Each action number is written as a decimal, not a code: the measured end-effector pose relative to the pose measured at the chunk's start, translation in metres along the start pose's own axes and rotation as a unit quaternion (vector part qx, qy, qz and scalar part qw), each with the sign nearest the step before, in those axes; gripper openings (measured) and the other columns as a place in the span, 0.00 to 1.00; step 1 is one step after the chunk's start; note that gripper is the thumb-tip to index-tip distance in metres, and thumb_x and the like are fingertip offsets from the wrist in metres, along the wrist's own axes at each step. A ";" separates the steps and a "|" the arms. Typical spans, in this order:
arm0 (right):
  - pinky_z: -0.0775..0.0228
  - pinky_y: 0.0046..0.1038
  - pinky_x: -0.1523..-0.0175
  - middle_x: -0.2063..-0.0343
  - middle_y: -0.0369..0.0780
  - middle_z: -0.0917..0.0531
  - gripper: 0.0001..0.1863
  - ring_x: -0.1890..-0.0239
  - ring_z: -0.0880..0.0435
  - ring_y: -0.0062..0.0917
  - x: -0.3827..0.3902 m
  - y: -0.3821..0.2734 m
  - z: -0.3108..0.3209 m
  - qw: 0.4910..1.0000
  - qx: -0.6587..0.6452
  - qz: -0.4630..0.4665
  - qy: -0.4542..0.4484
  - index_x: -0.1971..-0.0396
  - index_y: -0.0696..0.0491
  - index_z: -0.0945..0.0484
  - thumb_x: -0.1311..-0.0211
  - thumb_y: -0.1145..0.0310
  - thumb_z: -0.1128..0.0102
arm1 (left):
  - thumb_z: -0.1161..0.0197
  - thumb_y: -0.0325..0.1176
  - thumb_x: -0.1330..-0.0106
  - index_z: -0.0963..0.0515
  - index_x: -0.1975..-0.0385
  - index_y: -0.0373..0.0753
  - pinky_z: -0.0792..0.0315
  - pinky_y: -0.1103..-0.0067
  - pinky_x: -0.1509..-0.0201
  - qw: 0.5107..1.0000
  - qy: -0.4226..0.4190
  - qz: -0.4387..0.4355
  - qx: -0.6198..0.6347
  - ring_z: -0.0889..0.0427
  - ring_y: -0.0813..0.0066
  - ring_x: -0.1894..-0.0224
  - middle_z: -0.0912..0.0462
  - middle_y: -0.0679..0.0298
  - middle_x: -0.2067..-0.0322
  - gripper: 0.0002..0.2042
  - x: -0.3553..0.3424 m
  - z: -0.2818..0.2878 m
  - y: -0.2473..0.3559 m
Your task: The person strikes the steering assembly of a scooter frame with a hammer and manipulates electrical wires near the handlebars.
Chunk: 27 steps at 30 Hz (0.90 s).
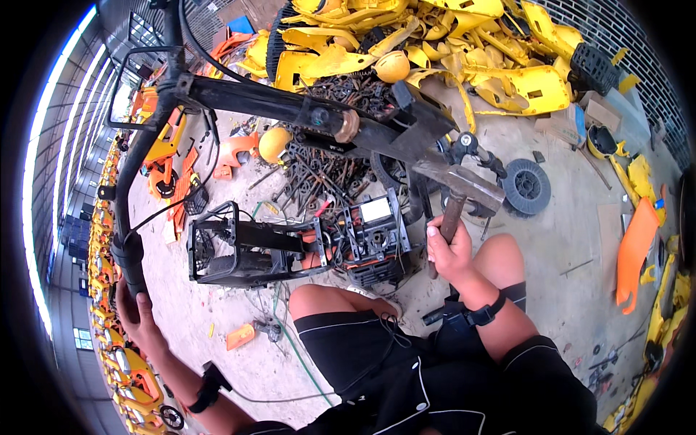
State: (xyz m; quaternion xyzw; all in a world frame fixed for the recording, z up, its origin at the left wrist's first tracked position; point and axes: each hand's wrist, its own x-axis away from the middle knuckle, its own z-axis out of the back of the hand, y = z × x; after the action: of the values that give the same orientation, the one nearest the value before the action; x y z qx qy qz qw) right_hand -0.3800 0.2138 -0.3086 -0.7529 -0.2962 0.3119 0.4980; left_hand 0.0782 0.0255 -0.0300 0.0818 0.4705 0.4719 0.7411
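Observation:
My left hand (pixel 145 322) is closed around the grip end of a black handlebar (pixel 130 210), which curves up to a thick black steering column (pixel 268 101). The column runs across the view toward the right, down to a joint near the middle. My right hand (pixel 451 252) grips the handle of a hammer (pixel 475 188), whose heavy metal head is up beside the column's lower end. A thin dark rod (pixel 426 199) passes close to my right fingers; whether they touch it I cannot tell. In front of my knees lies a stripped black scooter frame (pixel 312 250).
Yellow plastic panels (pixel 522 83) are heaped at the back, beside a pile of dark metal parts (pixel 319 170). A black wheel (pixel 526 187) lies to the right, with an orange panel (pixel 636 254) beyond it. A green cord (pixel 290 341) crosses the floor. Yellow scooters (pixel 130 377) line the left.

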 end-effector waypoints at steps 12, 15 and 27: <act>0.34 0.22 0.69 0.78 0.34 0.22 0.09 0.76 0.27 0.15 -0.029 -0.124 -0.055 0.980 0.187 0.038 -0.064 0.62 0.56 0.26 0.32 0.66 0.40 | 0.30 0.43 0.48 0.22 0.55 0.41 0.26 0.63 0.63 0.897 0.170 0.021 -0.408 0.18 0.46 0.65 0.17 0.50 0.70 0.21 -0.032 -0.078 0.085; 0.33 0.24 0.71 0.82 0.35 0.24 0.10 0.78 0.27 0.15 -0.041 -0.146 -0.072 0.950 0.290 0.092 -0.065 0.61 0.56 0.26 0.32 0.65 0.40 | 0.29 0.45 0.49 0.22 0.60 0.45 0.27 0.62 0.65 0.893 0.181 0.047 -0.408 0.18 0.49 0.65 0.17 0.55 0.70 0.19 -0.032 -0.081 0.077; 0.37 0.21 0.70 0.79 0.32 0.25 0.09 0.76 0.30 0.12 -0.037 -0.155 -0.100 0.944 0.325 0.047 0.002 0.63 0.57 0.27 0.31 0.67 0.41 | 0.30 0.53 0.45 0.19 0.54 0.51 0.26 0.73 0.76 0.853 0.240 0.006 -0.463 0.14 0.63 0.72 0.14 0.65 0.71 0.22 -0.031 -0.083 0.034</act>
State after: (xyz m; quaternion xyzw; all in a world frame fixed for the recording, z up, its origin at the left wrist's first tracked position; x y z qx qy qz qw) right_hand -0.3478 0.1796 -0.1266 -0.5637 -0.1416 0.4130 0.7012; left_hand -0.0110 -0.0072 -0.0369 -0.3841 0.3602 0.6450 0.5539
